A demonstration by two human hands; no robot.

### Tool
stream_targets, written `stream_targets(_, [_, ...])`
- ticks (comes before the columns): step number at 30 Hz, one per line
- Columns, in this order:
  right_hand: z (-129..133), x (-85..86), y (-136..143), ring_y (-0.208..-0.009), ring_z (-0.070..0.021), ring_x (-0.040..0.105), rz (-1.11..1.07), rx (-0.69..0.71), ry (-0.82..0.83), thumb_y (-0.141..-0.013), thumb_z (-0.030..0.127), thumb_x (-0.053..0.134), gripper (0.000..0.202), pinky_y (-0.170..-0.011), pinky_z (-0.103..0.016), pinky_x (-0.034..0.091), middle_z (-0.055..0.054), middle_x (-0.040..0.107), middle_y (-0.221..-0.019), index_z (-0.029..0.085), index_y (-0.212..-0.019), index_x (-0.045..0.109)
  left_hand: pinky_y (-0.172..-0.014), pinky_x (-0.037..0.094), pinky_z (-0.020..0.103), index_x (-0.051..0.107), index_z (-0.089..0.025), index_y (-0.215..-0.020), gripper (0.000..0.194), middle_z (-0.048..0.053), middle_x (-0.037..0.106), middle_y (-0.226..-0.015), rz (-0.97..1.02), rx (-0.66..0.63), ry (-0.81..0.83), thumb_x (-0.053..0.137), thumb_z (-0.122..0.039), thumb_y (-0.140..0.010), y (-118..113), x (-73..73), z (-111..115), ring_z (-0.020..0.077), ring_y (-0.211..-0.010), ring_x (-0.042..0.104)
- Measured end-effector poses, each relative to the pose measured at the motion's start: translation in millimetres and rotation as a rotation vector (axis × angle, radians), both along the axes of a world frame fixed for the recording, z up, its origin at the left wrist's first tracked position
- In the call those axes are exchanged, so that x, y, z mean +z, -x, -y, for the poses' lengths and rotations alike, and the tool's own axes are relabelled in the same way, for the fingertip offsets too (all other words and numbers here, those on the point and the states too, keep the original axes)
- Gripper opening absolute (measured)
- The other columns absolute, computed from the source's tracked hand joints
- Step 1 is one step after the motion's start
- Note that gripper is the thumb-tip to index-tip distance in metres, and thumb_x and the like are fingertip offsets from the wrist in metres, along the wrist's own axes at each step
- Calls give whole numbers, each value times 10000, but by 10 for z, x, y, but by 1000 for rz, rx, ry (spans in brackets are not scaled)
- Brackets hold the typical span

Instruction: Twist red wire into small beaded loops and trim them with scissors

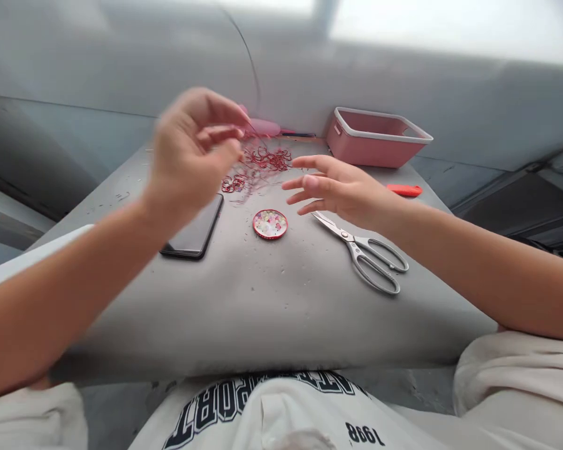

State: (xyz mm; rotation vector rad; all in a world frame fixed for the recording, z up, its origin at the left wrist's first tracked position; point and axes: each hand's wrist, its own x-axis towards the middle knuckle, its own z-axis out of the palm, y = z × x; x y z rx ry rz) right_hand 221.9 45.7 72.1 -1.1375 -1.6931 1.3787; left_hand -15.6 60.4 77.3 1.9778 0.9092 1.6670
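Raised over the far part of the grey table, my left hand (187, 156) is closed in a pinch. Blurred thin red strings (258, 178) hang from its fingertips, smeared by motion. My right hand (342, 187) is open, palm turned inward and fingers spread, with nothing in it. A tangle of red strings (276, 159) lies behind the hands, with a smaller coiled bunch (233, 183) nearer. Between and below the hands sits a small round red-rimmed dish (269, 225) of mixed coloured beads. Silver scissors (356, 245) lie under my right hand, blades partly hidden.
A black phone (194, 231) lies below my left hand. At the back right stands a pink basket (370, 149) with a white rim, and a red-orange tool handle (405, 190) lies before it. A pink object (265, 127) rests at the back wall. Small scraps dot the tabletop (263, 312).
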Motion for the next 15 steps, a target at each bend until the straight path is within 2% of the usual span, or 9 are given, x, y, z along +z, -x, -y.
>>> stream_targets(1, [-59,-24,66,-1013,-215,714,-71,13,67,-785,517,796,631,-806,-331,626,-82,668,-1219,230,-1271,512,-952,554,372,641,-163,-885,241,23,692,-929,62,-64,49,633,43,-759,-145,-110,-60,153,-939,666])
stream_targets(3, [-166,-86,158,-900,-195,735,-164,6,150,-828,415,778,458,-778,-326,631,-66,686,-1100,203,-1167,554,-941,565,354,627,-180,-886,227,28,688,-951,81,-131,138,592,20,-786,-371,-306,-146,151,-962,671])
stream_targets(4, [-219,-120,176,-834,-180,734,-193,-29,161,-853,344,754,341,-758,-320,630,-50,690,-1007,189,-1097,573,-917,577,364,625,-181,-905,193,34,691,-948,65,-149,168,607,-19,-800,-445,-379,-172,164,-958,677])
stream_targets(6, [-336,-182,148,-710,-143,708,-206,-140,143,-894,229,683,139,-695,-283,614,-24,673,-839,173,-974,584,-925,574,371,613,-190,-989,219,57,687,-1082,18,-121,230,640,-86,-798,-515,-458,-197,193,-1057,662])
stream_targets(9, [-558,-250,-70,-616,-98,656,-184,-307,91,-941,163,583,36,-604,-230,572,-15,665,-813,182,-927,557,-956,563,385,583,-200,-1144,361,97,615,-1311,-102,-56,278,653,-165,-792,-446,-438,-210,246,-1258,578])
stream_targets(11, [-726,-297,-308,-618,-91,652,-155,-419,59,-950,141,552,60,-607,-218,567,-5,652,-812,195,-931,534,-969,556,408,584,-200,-1172,362,115,610,-1323,-236,-11,309,639,-236,-816,-316,-381,-215,271,-1269,576])
stream_targets(13, [-881,-365,-570,-636,-89,657,-106,-515,41,-978,180,527,52,-646,-222,582,-7,637,-815,199,-930,520,-984,541,447,596,-200,-1181,357,130,612,-1321,-468,72,327,607,-327,-847,-152,-323,-199,299,-1248,592])
stream_targets(15, [-1004,-457,-799,-639,-100,654,-22,-562,51,-992,225,524,91,-677,-247,600,-22,623,-796,188,-908,525,-988,510,535,563,-192,-1263,494,167,612,-1319,-841,240,356,595,-461,-850,12,-283,-137,371,-1216,601])
